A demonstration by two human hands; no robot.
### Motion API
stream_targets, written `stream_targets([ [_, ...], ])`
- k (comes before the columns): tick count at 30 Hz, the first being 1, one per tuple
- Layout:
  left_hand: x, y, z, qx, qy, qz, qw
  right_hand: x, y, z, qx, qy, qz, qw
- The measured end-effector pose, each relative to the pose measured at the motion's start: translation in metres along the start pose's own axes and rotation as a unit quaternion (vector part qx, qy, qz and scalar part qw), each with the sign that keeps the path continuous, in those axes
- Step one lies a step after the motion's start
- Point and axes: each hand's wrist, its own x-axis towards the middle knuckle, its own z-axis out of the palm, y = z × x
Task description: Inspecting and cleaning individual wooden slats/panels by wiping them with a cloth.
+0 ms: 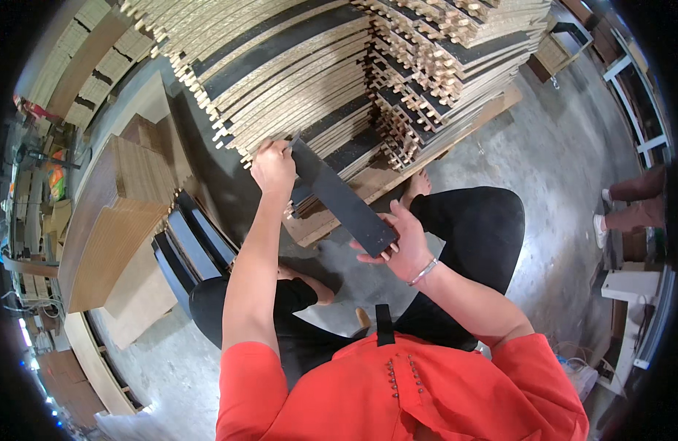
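strip: dark flat strip [344,197], long and narrow, held slanting between both hands, far end up at the stack, near end down toward the person's lap.
left hand: left hand [273,169] clenched on the strip's far end, right at the stack's edge; grip sits at the tip, likely so that end can be steered against the layered pieces.
right hand: right hand [402,240] under the near end, palm up, fingers curled round the edge; it carries the weight, so the strip stays level across its width.
stack: big stack of slats [309,70], pale and dark layers alternating, small wooden spacers sticking out along the edge, probably keeping gaps between layers. Sits on a wooden pallet [353,198] off the floor.
posture: person crouches close, knees [471,220] apart, bare foot [416,184] by the pallet; puts the stack edge in arm's reach.
side pile: dark panels [188,246] leaning on edge to the left, beside a pale wooden board block [111,220]; near the left arm.
floor: grey concrete floor [552,162].
other person: feet in shoes [603,213] at right, well apart, not involved.
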Motion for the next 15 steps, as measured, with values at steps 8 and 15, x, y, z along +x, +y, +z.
stream_targets([
  [8,-0.121,0.120,-0.064,-0.211,-0.164,0.254,0.930,0.009,-0.005,-0.018,0.021,0.039,-0.030,0.999],
  [15,-0.064,0.070,-0.028,-0.057,-0.055,0.138,0.987,0.004,-0.010,-0.005,0.021,-0.003,-0.041,0.999],
])
